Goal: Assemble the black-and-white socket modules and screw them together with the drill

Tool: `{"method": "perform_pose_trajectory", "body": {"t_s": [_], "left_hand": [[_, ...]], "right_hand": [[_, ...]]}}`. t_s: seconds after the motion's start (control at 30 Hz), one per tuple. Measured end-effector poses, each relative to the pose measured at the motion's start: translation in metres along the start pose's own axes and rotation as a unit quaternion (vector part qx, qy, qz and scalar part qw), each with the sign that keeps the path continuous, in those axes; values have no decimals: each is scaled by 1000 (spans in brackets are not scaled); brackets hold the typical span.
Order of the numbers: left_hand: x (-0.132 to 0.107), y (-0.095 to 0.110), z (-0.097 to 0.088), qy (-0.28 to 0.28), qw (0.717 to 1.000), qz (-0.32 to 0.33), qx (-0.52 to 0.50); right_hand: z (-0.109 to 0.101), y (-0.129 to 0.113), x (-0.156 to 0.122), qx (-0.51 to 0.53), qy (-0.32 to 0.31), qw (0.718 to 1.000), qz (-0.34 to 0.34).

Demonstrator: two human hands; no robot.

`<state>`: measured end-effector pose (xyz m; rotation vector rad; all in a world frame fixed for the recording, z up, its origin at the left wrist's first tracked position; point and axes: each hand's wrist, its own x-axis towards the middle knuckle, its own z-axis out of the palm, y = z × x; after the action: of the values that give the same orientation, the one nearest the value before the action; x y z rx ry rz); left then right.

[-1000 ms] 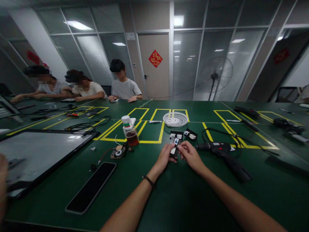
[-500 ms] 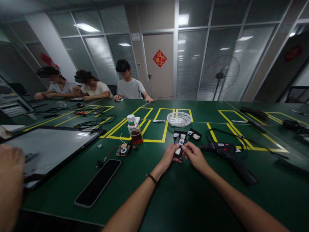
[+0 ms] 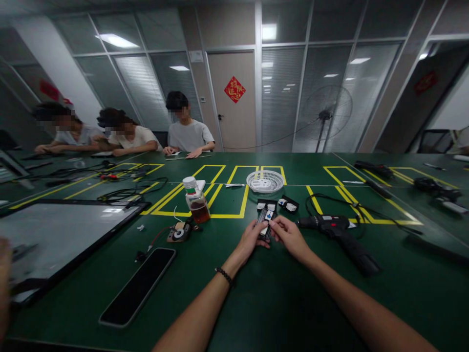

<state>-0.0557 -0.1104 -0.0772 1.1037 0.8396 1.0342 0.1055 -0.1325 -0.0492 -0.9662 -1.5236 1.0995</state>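
Observation:
My left hand [image 3: 251, 238] is closed around a small black tray-like case [image 3: 270, 215] with white contents and a blue mark; a clear part shows along its left side. The fingers of my right hand [image 3: 288, 236] pinch at the case's right edge, and the fingertips partly hide what they touch. Just beyond my hands lie two similar black pieces with white contents, one straight ahead [image 3: 266, 204] and one tilted to the right [image 3: 287, 204].
A cordless drill [image 3: 340, 230] lies right of my hands. Behind stands a white plastic basket [image 3: 265, 182]. Leftward are a jar of brown liquid [image 3: 198, 205], a small motor-like part [image 3: 179, 233], a phone [image 3: 139, 286] and a large flat panel [image 3: 73, 230]. Several people sit across the table.
The view has swung slightly right, so things sit further left. My fingers have shifted a little on the case. The other person's hand at the left edge has drawn mostly out of view.

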Motion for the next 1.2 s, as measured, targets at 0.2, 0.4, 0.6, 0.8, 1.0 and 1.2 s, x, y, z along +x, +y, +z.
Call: {"method": "perform_pose_trajectory", "body": {"t_s": [0.2,0.4,0.6,0.8,1.0,1.2], "left_hand": [[-2,4,0,8,1000,-11,-2],[-6,11,3,4,1000,-5,-13],[-7,12,3,9,1000,-12,-27],[-6,11,2,11,999,-6,-34],[-8,11,2,14,999,0,-42],[-9,9,2,-3,999,4,-35]], "right_hand": [[0,-3,1,1,12,1000,12],[1,-7,-1,1,25,1000,5],[-1,-9,1,-10,83,996,-23],[-10,5,6,-57,122,991,-2],[-5,5,5,-49,101,994,0],[-2,-4,2,-51,94,994,-14]]}}
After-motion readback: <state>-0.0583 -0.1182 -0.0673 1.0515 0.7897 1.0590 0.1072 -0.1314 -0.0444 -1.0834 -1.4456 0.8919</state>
